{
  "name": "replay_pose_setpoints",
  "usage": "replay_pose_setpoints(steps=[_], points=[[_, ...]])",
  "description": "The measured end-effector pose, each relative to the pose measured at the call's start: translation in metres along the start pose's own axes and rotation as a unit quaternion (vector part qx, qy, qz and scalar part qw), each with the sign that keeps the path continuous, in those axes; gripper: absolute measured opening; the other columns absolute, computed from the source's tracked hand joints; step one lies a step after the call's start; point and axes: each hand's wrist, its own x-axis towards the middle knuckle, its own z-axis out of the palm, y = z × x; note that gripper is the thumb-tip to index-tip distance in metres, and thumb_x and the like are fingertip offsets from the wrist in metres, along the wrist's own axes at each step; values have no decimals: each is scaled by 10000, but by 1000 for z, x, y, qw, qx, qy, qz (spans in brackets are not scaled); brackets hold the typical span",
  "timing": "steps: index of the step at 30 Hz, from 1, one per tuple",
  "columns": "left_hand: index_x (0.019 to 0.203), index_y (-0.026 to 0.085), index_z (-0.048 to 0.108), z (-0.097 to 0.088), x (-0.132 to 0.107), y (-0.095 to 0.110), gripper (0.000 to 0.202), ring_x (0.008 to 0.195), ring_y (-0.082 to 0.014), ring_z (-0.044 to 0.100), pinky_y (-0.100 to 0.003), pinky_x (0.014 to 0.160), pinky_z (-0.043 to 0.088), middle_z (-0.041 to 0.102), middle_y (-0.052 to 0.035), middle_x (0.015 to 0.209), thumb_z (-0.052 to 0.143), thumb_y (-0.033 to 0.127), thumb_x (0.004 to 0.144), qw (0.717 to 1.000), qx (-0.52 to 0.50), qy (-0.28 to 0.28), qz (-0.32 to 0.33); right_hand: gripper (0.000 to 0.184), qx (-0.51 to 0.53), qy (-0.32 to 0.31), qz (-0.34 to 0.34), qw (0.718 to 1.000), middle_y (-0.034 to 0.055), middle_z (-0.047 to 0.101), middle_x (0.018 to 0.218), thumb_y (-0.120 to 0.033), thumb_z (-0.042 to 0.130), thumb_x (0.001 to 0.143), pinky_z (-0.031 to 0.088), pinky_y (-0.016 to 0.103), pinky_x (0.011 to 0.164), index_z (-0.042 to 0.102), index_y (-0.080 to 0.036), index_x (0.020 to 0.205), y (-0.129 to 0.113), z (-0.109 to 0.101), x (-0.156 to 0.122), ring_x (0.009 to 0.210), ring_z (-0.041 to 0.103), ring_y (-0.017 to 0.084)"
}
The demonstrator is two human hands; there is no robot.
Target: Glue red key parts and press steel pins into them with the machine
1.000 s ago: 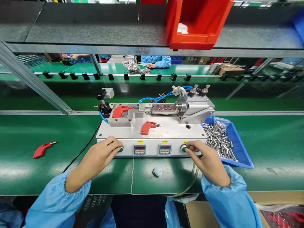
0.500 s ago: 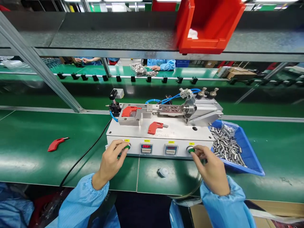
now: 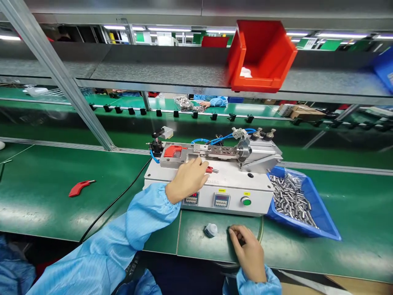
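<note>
A red handle [image 3: 209, 169] lies on top of the machine [image 3: 230, 177], its metal tip pointing right, partly hidden by the left hand [image 3: 188, 179]. Whether those fingers are closed on it, I cannot tell. The hands are well apart: the right hand [image 3: 249, 253] is at the surface [image 3: 46, 172], fingers curled, its grip unclear, near a small pot [image 3: 211, 230]. A second handle [image 3: 172, 151] sits in the machine's fixture [image 3: 172, 163]; a third handle [image 3: 79, 188] lies left on the surface. Beside the machine's right end, a blue tray [image 3: 321, 217] holds metal tubes [image 3: 291, 200]. Above, a red bin [image 3: 259, 84] stands on a shelf [image 3: 168, 65].
</note>
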Motion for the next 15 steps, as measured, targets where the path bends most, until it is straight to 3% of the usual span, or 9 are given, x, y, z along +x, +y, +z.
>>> replay_pose_setpoints(steps=[3,5,7,8,10,12,15], points=[[1163,175,669,2,-3,-6,170,1010,-296,716,-366,757,593,705,-122,1124,590,180,1013,1000,-26,6,2,501,-7,14,1,1000,41,645,696,-598,442,1072,477,335,630,698,-244,826,0,2,1,650,596,215],[1195,176,669,6,-19,-14,210,1023,-291,711,-381,800,596,711,-123,1155,584,159,1003,993,-99,67,8,507,-12,22,1,1000,38,646,692,-596,437,1078,467,330,630,700,-241,830,-2,4,2,645,593,210],[1249,190,662,11,-45,-23,249,1016,-259,709,-370,846,596,716,-112,1201,575,186,1016,962,-232,146,4,504,-13,30,-4,999,34,648,685,-589,440,1083,458,323,634,703,-237,834,-4,5,3,644,594,205],[1274,202,658,14,-60,-27,262,1001,-237,711,-351,856,596,720,-102,1213,578,214,1025,934,-315,170,-10,503,-13,33,-6,999,32,648,682,-585,445,1083,452,319,634,704,-234,833,-6,6,4,643,594,202],[1316,215,645,22,-91,-34,293,940,-198,724,-302,824,604,734,-89,1208,604,283,1034,858,-485,161,-53,502,-13,37,-7,999,30,646,674,-581,454,1082,442,312,633,707,-229,830,-7,7,5,640,593,196],[1343,205,630,33,-119,-38,340,844,-178,742,-275,744,614,746,-103,1209,629,343,1033,765,-628,102,-101,505,-15,36,0,999,29,638,665,-581,457,1079,432,309,632,718,-223,835,-9,9,6,635,586,194],[1345,184,628,49,-145,-39,390,691,-160,743,-274,646,618,745,-146,1260,669,391,1017,638,-754,22,-151,520,-19,32,13,999,29,619,652,-597,461,1070,414,313,630,736,-213,852,-11,13,9,615,563,190]])
